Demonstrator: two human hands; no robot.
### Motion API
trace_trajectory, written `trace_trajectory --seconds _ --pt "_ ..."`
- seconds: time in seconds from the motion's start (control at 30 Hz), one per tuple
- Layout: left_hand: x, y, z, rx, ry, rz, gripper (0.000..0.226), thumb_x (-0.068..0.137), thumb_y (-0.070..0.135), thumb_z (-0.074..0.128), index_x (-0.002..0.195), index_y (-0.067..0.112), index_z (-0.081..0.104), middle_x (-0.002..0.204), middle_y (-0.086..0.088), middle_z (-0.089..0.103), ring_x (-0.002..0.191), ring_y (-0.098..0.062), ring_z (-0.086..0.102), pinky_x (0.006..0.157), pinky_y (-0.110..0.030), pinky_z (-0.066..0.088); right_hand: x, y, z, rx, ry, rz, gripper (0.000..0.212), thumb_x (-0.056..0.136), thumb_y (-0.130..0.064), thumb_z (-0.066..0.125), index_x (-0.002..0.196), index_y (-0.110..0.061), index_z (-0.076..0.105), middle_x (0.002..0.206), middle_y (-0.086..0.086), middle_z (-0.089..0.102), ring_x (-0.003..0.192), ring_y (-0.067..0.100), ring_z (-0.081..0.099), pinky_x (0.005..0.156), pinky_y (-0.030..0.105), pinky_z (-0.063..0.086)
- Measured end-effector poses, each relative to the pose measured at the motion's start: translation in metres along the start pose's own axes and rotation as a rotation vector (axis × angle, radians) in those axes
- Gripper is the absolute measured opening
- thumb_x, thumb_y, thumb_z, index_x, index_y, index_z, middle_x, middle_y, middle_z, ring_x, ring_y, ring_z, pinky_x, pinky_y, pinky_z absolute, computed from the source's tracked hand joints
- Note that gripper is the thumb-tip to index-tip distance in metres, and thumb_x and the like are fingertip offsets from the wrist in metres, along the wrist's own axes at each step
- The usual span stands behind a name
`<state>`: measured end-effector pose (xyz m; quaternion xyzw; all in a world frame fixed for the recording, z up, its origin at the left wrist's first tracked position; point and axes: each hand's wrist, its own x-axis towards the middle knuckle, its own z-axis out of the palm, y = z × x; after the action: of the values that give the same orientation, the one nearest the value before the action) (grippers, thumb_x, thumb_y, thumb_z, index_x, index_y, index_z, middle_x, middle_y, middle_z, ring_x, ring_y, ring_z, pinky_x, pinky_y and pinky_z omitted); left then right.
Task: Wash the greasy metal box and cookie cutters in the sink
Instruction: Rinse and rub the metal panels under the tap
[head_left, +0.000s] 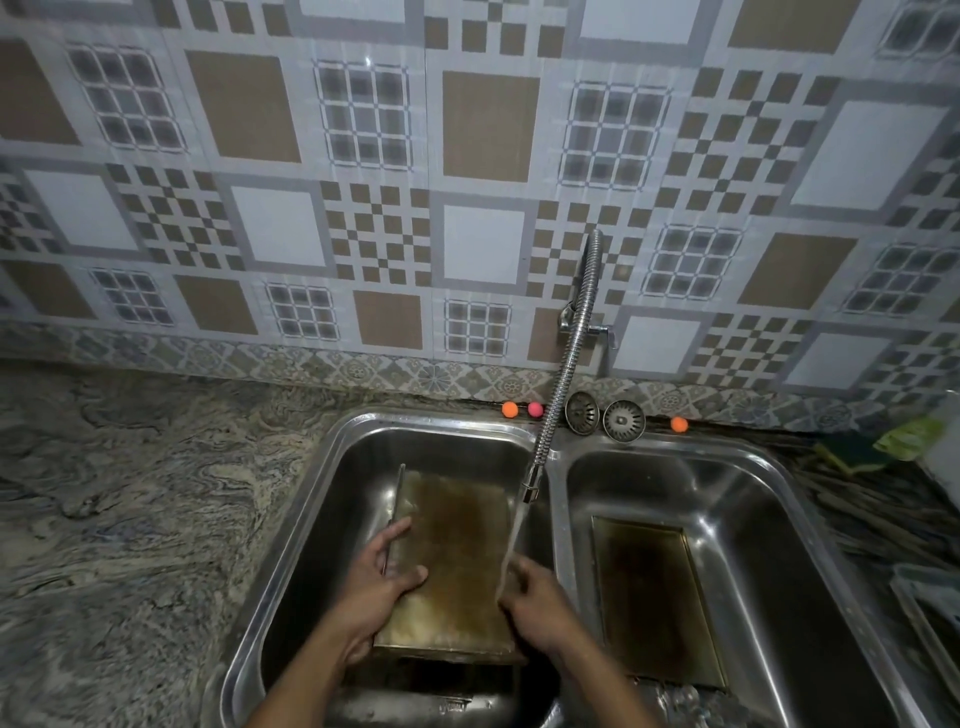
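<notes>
Tiled wall (260, 104): patterned backdrop filling the upper half of the view.
Surface (130, 519): veined stone, running left and right of the sink.
Sink (311, 519): steel, two basins side by side.
Metal box (457, 551): brown with grease, open side up, held tilted in the left basin, far end higher.
Greasy metal tray (649, 597): lies flat on the floor of the right basin, apart from the box.
Tap hose (566, 353): ribbed metal, descending from the wall, nozzle above the left basin.
Left hand (379, 587): fingers clamped on the box's left wall, thumb lying across the greasy inner face.
Right hand (535, 592): fingers bent against the box's right edge; blurred, so a firm grip cannot be told.
Water stream (511, 545): falls from the nozzle onto the right hand's fingers.
Sponge (852, 452): green, on the surface at far right.
Two strainers (623, 420): propped against the wall behind the sink.
Small balls (510, 409): two orange, one pink, along the wall's foot.
</notes>
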<state>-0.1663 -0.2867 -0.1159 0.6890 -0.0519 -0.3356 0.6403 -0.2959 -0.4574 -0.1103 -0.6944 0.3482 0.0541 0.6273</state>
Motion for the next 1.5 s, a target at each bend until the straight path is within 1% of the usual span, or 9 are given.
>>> trace_trajectory --seconds 0.07,0.3,0.5,0.7,0.83,1.1,1.2,1.3,1.5 --pt "0.0 0.012 0.003 0.182 0.04 0.154 0.066 0.081 -0.008 0.072 0.129 0.035 0.057 0.135 0.001 0.056 0.113 -0.009 0.061 0.09 -0.022 0.054 0.015 -0.004 0.028 0.042 0.066 0.05 0.029 0.098 -0.028 0.054 0.126 -0.024 0.052 0.123 0.001 0.064 0.109 0.017 0.062 0.085 0.027 0.053" --pt "0.003 0.028 0.014 0.52 -0.108 0.245 0.073 0.078 0.006 0.07 0.13 0.053 0.049 0.128 0.011 0.057 0.11 -0.003 0.062 0.09 -0.019 0.055 0.074 0.001 0.055 0.231 0.204 0.23 0.086 0.077 -0.088 0.029 0.133 -0.026 0.05 0.129 0.007 0.058 0.115 0.027 0.056 0.098 0.042 0.046" --pt "0.017 0.022 0.003 0.364 -0.12 0.129 0.06 0.075 0.001 0.081 0.124 0.031 0.061 0.121 0.006 0.064 0.101 -0.002 0.066 0.077 -0.012 0.053 0.037 -0.005 0.007 0.256 0.398 -0.017 0.029 0.092 -0.045 0.058 0.112 -0.025 0.064 0.091 0.001 0.075 0.081 0.02 0.071 0.075 0.037 0.058" --pt "0.033 -0.003 0.03 0.49 -0.043 0.062 0.046 0.088 0.04 0.07 0.131 0.037 0.057 0.131 0.008 0.054 0.123 -0.012 0.052 0.107 -0.035 0.044 0.0 -0.024 -0.031 0.844 0.024 -0.025 0.023 0.099 -0.008 0.048 0.117 0.0 0.061 0.11 0.029 0.067 0.101 0.041 0.067 0.091 0.056 0.052" --pt "0.03 -0.001 0.069 0.494 -0.156 0.084 0.03 0.091 0.053 0.059 0.116 0.039 0.069 0.125 0.008 0.067 0.114 -0.006 0.061 0.104 -0.034 0.047 -0.001 -0.029 -0.026 0.556 0.158 -0.191 0.02 0.095 -0.003 0.056 0.114 -0.008 0.06 0.102 0.016 0.073 0.088 0.03 0.071 0.076 0.041 0.059" --pt "0.006 0.023 0.084 0.217 -0.128 0.064 0.02 0.096 0.02 0.06 0.114 0.018 0.068 0.094 -0.003 0.077 0.088 -0.021 0.074 0.074 -0.033 0.059 0.0 -0.037 -0.01 0.383 0.066 -0.126 0.028 0.103 -0.011 0.039 0.109 -0.02 0.065 0.092 0.001 0.076 0.09 0.021 0.07 0.064 0.036 0.058" --pt "0.009 0.022 0.069 0.2 -0.037 0.098 0.058 0.093 -0.006 0.055 0.14 0.025 0.043 0.124 0.002 0.065 0.09 -0.006 0.069 0.067 -0.018 0.054 0.005 -0.021 -0.014 0.082 0.209 -0.239 0.024 0.095 -0.006 0.053 0.096 -0.026 0.066 0.087 -0.006 0.071 0.092 0.019 0.067 0.077 0.027 0.055" --pt "0.003 0.022 0.056 0.153 -0.019 0.117 0.076 0.094 -0.015 0.047 0.151 0.029 0.022 0.134 0.009 0.047 0.102 0.002 0.057 0.067 -0.007 0.049 0.009 0.002 -0.026 -0.398 0.455 -0.215 0.031 0.089 -0.023 0.065 0.119 -0.031 0.06 0.118 -0.008 0.056 0.119 0.019 0.049 0.102 0.03 0.042" --pt "-0.005 -0.002 0.049 0.134 0.012 0.071 0.058 0.09 -0.013 0.058 0.13 0.03 0.053 0.137 -0.004 0.054 0.104 0.0 0.063 0.082 -0.019 0.055 0.004 0.002 -0.046 -0.081 0.335 -0.162 0.05 0.096 -0.008 0.055 0.143 -0.018 0.042 0.136 0.003 0.054 0.119 0.018 0.054 0.096 0.026 0.046"
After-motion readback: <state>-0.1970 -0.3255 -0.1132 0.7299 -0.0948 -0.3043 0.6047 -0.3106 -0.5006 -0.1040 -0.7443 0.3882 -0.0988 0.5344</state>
